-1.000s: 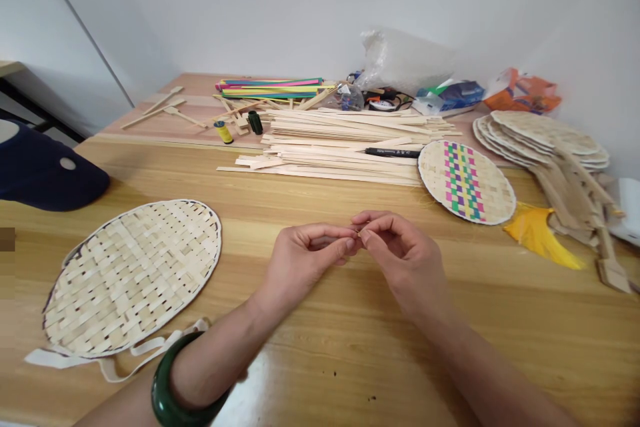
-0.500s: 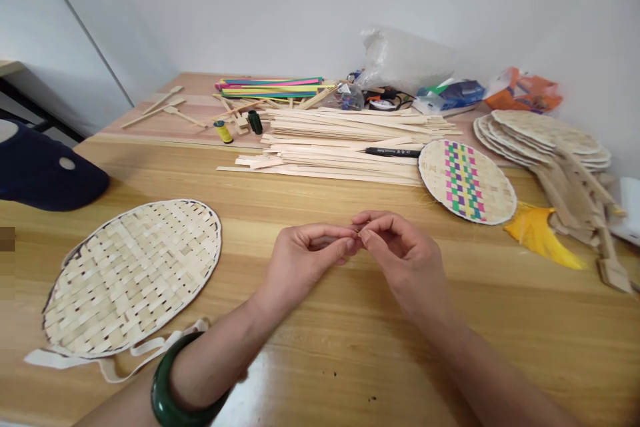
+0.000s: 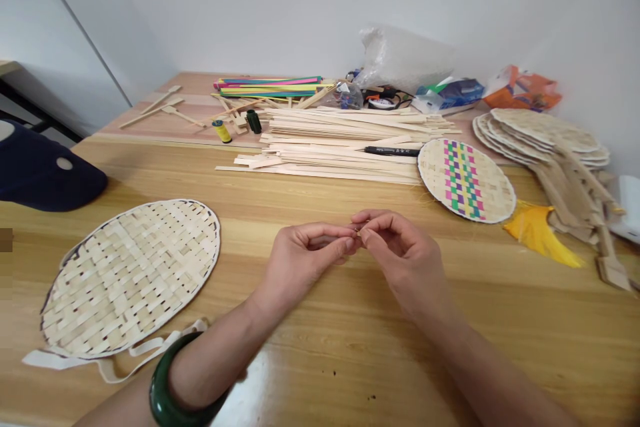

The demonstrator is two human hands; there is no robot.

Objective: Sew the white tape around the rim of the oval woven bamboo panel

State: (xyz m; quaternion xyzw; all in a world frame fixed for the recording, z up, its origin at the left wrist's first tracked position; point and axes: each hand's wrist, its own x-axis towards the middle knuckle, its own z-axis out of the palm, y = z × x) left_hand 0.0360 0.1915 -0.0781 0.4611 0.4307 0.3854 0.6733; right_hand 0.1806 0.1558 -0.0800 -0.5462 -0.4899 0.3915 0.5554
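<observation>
My left hand [image 3: 305, 260] and my right hand [image 3: 400, 257] meet fingertip to fingertip above the wooden table [image 3: 325, 347]. Both are pinched shut on something tiny between them that I cannot make out. A dark green bangle [image 3: 173, 390] circles my left wrist. A plain woven bamboo oval [image 3: 130, 277] with a white cloth strip [image 3: 125, 357] under its edge lies to the left of my left hand. To the right, beyond my right hand, lies a woven oval with a coloured checked band [image 3: 465, 180].
A heap of pale bamboo strips [image 3: 345, 143] with a black marker [image 3: 393, 151] fills the middle back. Coloured strips [image 3: 270, 87], thread spools [image 3: 223, 131], plastic bags [image 3: 400, 60], a stack of woven fans [image 3: 545, 137], a yellow tassel [image 3: 543, 233] and a dark blue cap [image 3: 45, 173] lie around.
</observation>
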